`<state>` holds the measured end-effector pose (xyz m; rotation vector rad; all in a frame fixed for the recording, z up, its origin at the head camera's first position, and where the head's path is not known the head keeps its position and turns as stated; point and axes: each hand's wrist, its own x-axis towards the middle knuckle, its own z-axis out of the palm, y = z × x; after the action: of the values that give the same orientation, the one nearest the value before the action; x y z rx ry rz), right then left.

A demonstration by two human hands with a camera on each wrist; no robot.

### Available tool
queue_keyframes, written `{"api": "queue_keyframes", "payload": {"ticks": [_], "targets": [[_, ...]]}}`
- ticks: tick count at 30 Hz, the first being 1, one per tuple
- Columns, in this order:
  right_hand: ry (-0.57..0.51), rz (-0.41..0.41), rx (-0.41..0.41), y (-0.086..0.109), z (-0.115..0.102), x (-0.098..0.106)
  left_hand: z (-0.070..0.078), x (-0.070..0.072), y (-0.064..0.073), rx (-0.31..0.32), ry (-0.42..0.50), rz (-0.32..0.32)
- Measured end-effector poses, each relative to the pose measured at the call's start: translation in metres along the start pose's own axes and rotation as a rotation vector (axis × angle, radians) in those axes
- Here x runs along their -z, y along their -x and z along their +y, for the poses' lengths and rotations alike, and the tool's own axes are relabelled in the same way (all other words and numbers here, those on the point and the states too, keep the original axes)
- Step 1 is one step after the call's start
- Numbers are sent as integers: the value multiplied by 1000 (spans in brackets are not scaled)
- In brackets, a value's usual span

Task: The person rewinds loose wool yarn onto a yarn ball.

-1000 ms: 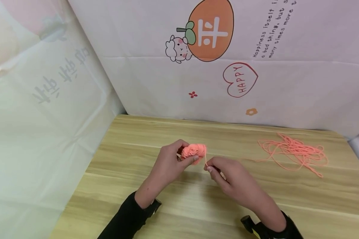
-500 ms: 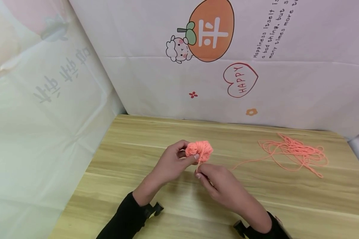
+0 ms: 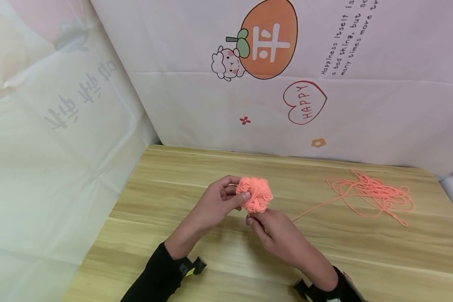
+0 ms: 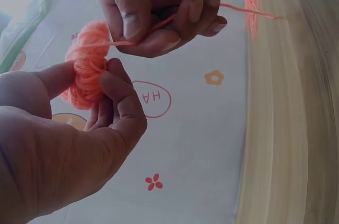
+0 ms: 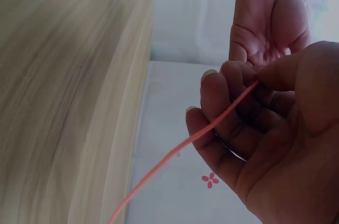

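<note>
A small coral ball of yarn (image 3: 257, 193) is held above the table by my left hand (image 3: 217, 203), thumb on the near face and fingers behind. In the left wrist view the ball (image 4: 87, 70) shows its wound loops, pinched between thumb and fingers. Just below it in the head view, my right hand (image 3: 277, 233) pinches the yarn strand between thumb and forefinger. The strand (image 5: 185, 142) crosses the fingers of that hand in the right wrist view. From there it runs over the table to a loose heap of coral yarn (image 3: 377, 193).
The wood-grain table (image 3: 166, 176) backs onto a white printed sheet (image 3: 188, 113) with cartoon drawings and lettering. Another pale sheet (image 3: 94, 176) hangs along the left side. Both wrists carry small black devices over dark sleeves.
The ball has turned in my left hand, its broad wound face now toward the head camera. My right hand has moved left and slightly down with the strand, which trails more visibly from the heap.
</note>
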<state>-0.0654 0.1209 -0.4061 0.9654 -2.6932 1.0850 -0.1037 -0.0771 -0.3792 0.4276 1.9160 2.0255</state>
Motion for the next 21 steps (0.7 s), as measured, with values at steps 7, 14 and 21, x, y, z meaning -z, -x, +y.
{"api": "queue_keyframes", "payload": {"ticks": [7,14,21], "targets": [[-21,0,-43,0,13,7,2,-3,2,8,-39,-75],[-97,0,-39,3,23,15,0,-7,5,27,-66,-157],[-169,-28,-75,3,30,22,1,-9,10,43,-103,-215]]}}
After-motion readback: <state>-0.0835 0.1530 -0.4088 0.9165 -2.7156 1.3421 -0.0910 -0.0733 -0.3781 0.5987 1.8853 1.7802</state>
